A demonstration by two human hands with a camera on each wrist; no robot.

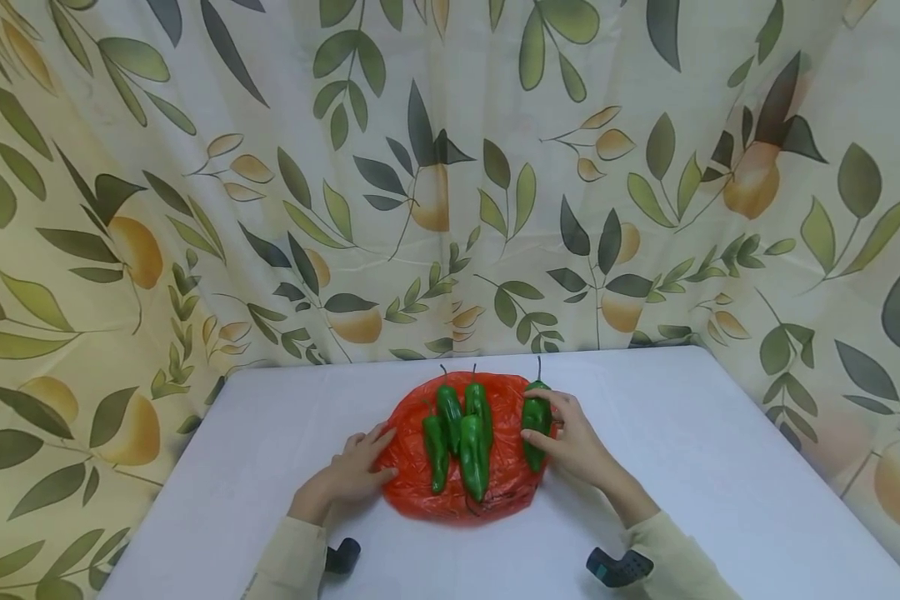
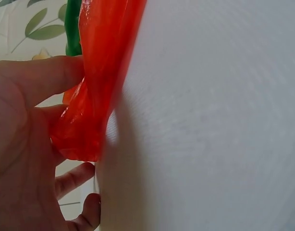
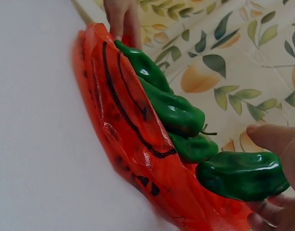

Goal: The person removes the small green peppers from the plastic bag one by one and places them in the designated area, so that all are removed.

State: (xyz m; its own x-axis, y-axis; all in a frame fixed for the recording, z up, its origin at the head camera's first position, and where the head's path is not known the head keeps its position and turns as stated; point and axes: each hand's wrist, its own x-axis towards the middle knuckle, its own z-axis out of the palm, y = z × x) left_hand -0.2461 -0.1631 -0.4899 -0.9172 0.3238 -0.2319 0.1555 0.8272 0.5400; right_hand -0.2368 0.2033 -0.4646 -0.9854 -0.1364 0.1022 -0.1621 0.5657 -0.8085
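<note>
A red plastic bag (image 1: 412,400) lies spread on the table, with several long green peppers (image 1: 474,458) on it, stems pointing away from me. My left hand (image 1: 356,467) is at the bag's left edge. In the left wrist view, its thumb (image 2: 66,72) lies on the near side of the gathered bag (image 2: 97,86), with other fingers behind. Over at the right edge, my right hand (image 1: 576,437) has thumb and fingers around another green pepper (image 1: 536,454). That pepper (image 3: 239,175) sits beside the others in the right wrist view, with fingertips (image 3: 267,211) along its lower side.
The white table (image 1: 735,483) extends around the bag on all sides. A curtain (image 1: 450,208) printed with leaves and fruit hangs behind it. Dark devices (image 1: 618,568) sit at both wrists, and black print (image 3: 121,106) marks the bag's side.
</note>
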